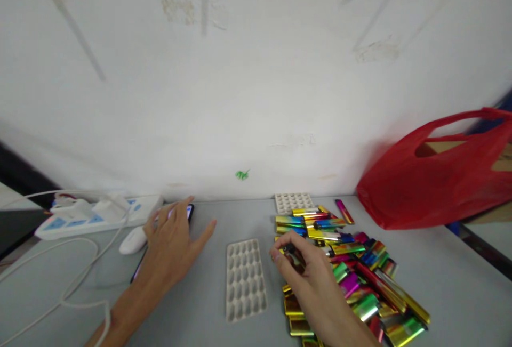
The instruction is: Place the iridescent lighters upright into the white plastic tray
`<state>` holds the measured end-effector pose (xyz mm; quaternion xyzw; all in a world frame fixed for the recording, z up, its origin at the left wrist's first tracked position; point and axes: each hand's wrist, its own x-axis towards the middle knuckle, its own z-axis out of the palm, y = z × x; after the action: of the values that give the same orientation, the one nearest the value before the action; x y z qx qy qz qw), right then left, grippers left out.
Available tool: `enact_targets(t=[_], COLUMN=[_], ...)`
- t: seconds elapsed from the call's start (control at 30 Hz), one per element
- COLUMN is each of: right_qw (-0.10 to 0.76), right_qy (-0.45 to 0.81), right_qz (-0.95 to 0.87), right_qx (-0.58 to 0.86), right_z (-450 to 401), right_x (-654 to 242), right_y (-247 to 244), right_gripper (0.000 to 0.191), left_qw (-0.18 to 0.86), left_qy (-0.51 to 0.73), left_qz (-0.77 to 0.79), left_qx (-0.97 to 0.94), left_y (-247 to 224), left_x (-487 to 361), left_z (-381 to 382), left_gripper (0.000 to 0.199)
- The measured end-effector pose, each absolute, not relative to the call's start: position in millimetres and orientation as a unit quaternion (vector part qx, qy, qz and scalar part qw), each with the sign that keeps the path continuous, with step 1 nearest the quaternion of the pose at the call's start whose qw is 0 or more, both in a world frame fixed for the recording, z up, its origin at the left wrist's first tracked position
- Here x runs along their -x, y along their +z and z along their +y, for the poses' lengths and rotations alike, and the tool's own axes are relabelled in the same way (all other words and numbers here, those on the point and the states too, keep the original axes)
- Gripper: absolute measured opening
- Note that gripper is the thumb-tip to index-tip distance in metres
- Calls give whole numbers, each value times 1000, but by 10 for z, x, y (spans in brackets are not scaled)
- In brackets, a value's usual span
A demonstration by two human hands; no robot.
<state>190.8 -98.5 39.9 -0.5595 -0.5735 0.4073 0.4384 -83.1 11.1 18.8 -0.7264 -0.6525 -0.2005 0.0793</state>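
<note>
My left hand (172,243) has its fingers spread, thumb stretched to the right, over a phone (191,211) that it mostly covers. My right hand (306,269) is curled at the left side of a heap of shiny, multicoloured lighters (352,261). Between its thumb and bent fingers shows a lighter (288,251), largely hidden by the hand. A pale tray with rows of oval hollows (246,280) lies on the table between my two hands, touched by neither.
Behind the heap a second pale tray (294,201) lies by the wall. At the left are a white power strip (148,207) with plugs, a white mouse-shaped object (133,241) and loose cables (86,269). A red bag (424,192) stands at the right on the grey table (208,304).
</note>
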Motion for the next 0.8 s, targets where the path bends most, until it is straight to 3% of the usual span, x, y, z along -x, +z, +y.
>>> enact_targets(t=[0.2,0.43,0.8], right_qw=[440,439,440], right_qy=[403,395,392], right_qz=[-577,-581,-589], right_qx=[558,560,552], right_z=[-965,-967,-955], right_x=[-1912,-1912,-1908], right_y=[368,360,313], right_gripper=[26,27,25], left_qw=[84,85,-26], left_qy=[-200,-253,-342], left_qz=[-648,-584,-479], left_qx=[730,767,808], left_y=[165,100,216], left_x=[869,647,57], left_z=[171,-34,-512], left_gripper=[77,54,48])
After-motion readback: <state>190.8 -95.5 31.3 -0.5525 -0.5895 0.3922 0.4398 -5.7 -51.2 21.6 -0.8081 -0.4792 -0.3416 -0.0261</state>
